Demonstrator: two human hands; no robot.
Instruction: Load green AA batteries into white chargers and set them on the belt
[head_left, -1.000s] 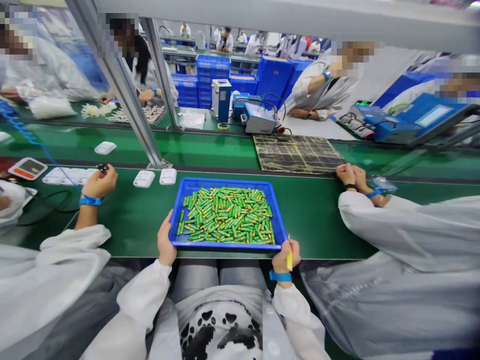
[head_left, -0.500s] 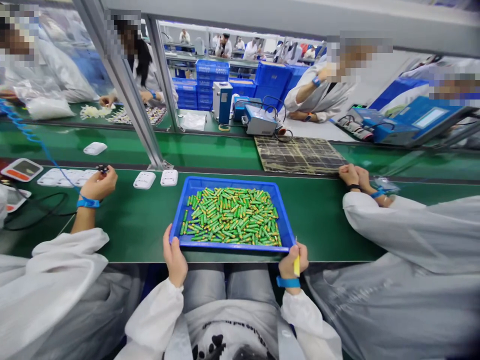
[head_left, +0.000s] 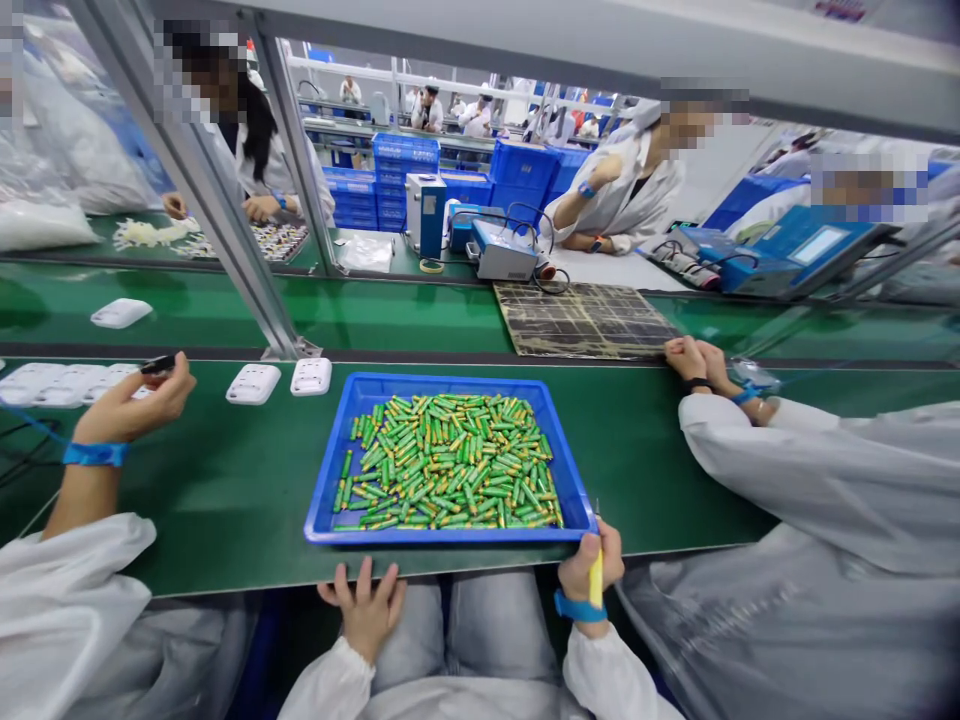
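Note:
A blue tray (head_left: pixel 319 490) full of green batteries with gold-coloured ends (head_left: pixel 457 460) rests on the green table near its front edge. Below the tray's front left, my left hand (head_left: pixel 365 605) is at the table edge with its fingers spread and nothing in it. At the tray's front right corner is my right hand (head_left: pixel 591 565), its fingers closed round a yellow-handled tool (head_left: pixel 596 580) whose thin tip points up. A blue band circles my right wrist.
White square devices (head_left: pixel 253 384) lie left of the tray, where a neighbour's hand (head_left: pixel 139 405) holds a small dark part. Another person's clasped hands (head_left: pixel 697 362) rest at the right. Behind stand a metal post (head_left: pixel 202 190) and a dark patterned board (head_left: pixel 585 318).
My left hand has let go of the tray and moved down to the table edge, its fingers now spread. The view has shifted; the left neighbour's hand appears farther left.

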